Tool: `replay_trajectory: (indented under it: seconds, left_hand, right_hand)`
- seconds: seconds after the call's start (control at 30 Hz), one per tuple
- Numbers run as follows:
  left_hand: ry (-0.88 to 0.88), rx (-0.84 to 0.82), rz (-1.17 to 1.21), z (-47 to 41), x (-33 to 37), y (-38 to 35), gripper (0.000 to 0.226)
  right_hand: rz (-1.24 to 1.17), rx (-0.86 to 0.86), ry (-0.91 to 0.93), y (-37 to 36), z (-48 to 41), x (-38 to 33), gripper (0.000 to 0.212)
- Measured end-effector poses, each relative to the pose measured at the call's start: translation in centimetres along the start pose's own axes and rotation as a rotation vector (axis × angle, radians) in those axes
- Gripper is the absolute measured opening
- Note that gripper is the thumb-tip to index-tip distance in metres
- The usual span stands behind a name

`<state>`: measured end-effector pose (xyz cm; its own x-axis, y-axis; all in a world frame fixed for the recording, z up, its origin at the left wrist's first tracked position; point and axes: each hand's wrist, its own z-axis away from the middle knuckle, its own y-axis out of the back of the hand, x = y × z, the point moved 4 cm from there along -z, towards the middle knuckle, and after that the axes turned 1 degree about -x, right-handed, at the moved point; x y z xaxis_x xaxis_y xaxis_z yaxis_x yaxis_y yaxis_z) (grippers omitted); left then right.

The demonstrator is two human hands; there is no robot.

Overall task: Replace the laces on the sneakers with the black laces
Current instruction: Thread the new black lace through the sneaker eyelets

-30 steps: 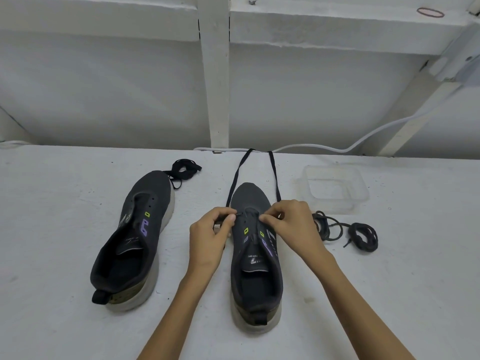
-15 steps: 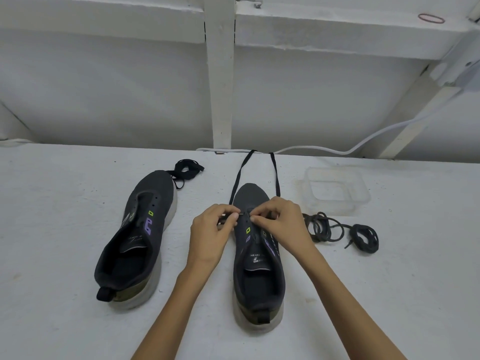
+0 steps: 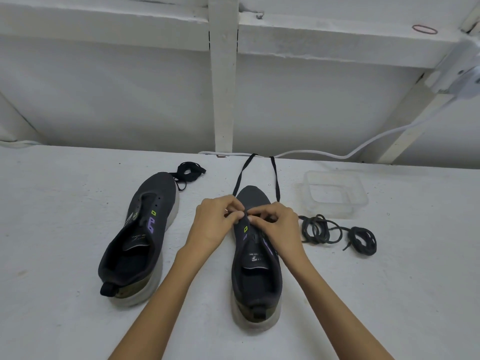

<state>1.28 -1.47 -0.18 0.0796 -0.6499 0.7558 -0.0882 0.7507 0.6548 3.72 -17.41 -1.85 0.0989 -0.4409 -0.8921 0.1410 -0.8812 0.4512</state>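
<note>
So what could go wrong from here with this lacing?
The lace is pinched by left hand and right hand over the sneaker; its two tails trail away past the toe, so a hard pull could leave them uneven. The loose coils beside the right hand could be picked up by mistake.

Clear plastic tub on the white table — white cable behind it.

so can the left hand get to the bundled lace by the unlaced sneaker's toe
Probably yes: only bare table lies between the left hand and the bundled lace, though it must first drop the threaded lace it pinches on the other sneaker.
</note>
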Motion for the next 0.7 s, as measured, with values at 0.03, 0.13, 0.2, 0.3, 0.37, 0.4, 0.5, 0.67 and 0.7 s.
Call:
replay_trajectory:
  seconds: [0.03,0.13,0.2,0.3,0.37,0.4,0.5,0.67,0.7]
  left_hand:
    - [0.033,-0.002,0.040,-0.3,-0.4,0.0,0.012]
    - [0.071,-0.015,0.033,-0.5,-1.0,-0.4,0.012]
    - [0.075,-0.015,0.005,-0.3,-1.4,-0.8,0.010]
    - [0.084,0.012,0.043,0.0,-1.7,-0.9,0.006]
    - [0.094,-0.006,0.079,0.3,-1.4,-1.1,0.016]
    - [0.101,-0.029,0.088,0.6,-1.2,-1.2,0.025]
    - [0.119,-0.074,0.110,1.1,-1.2,-1.6,0.046]
    - [0.143,-0.107,0.173,1.0,-1.0,-1.1,0.052]
    - [0.146,-0.109,0.185,1.0,-1.0,-0.9,0.053]
  right_hand:
    - [0.064,0.006,0.005,-0.1,0.1,-0.1,0.018]
    - [0.357,-0.002,0.038,-0.4,0.2,-0.8,0.009]
    - [0.472,-0.028,0.042,-0.5,0.0,-0.9,0.010]
    - [0.586,-0.064,0.093,-0.7,-0.3,-1.2,0.012]
    - [0.621,-0.106,0.141,-0.9,-0.4,-1.4,0.012]
    - [0.624,-0.135,0.163,-0.9,-0.5,-1.5,0.011]
    - [0.609,-0.232,0.218,-0.5,-0.9,-1.4,0.011]
    - [0.652,-0.343,0.313,-0.5,-1.1,-1.4,0.012]
    - [0.621,-0.360,0.302,-0.3,-1.3,-1.3,0.010]
